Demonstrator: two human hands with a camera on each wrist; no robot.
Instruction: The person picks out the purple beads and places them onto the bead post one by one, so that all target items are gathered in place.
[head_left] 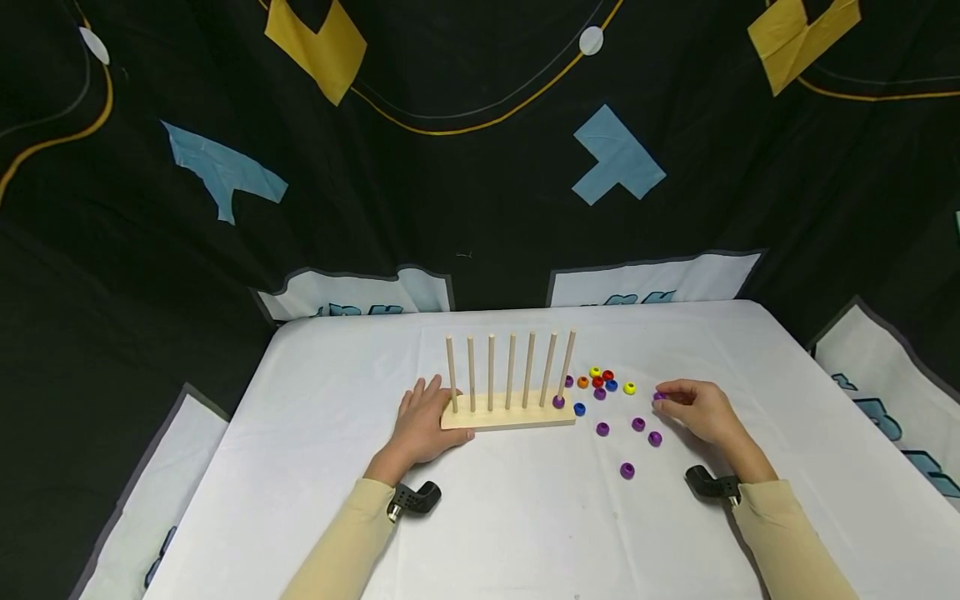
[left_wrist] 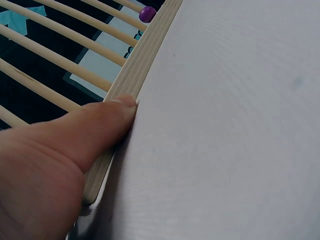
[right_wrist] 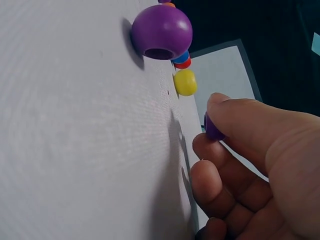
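Note:
A wooden peg stand [head_left: 510, 415] with a row of upright dowels sits mid-table. My left hand [head_left: 424, 423] holds its left end, the thumb [left_wrist: 107, 120] along the front edge and the fingers toward the back. One purple bead [head_left: 558, 402] is at the foot of the rightmost peg. To the right, my right hand [head_left: 699, 408] pinches another purple bead [right_wrist: 215, 129] between thumb and forefinger, above the table. In the right wrist view, a loose purple bead [right_wrist: 162, 31] and a yellow bead [right_wrist: 185, 82] lie beyond the fingertips.
Between stand and right hand lie several purple beads, one nearest the front [head_left: 627, 471], plus a blue bead [head_left: 580, 409], an orange bead [head_left: 582, 382] and a few red, yellow and blue ones. A white cloth covers the table [head_left: 510, 533]; a dark curtain [head_left: 465, 208] hangs behind.

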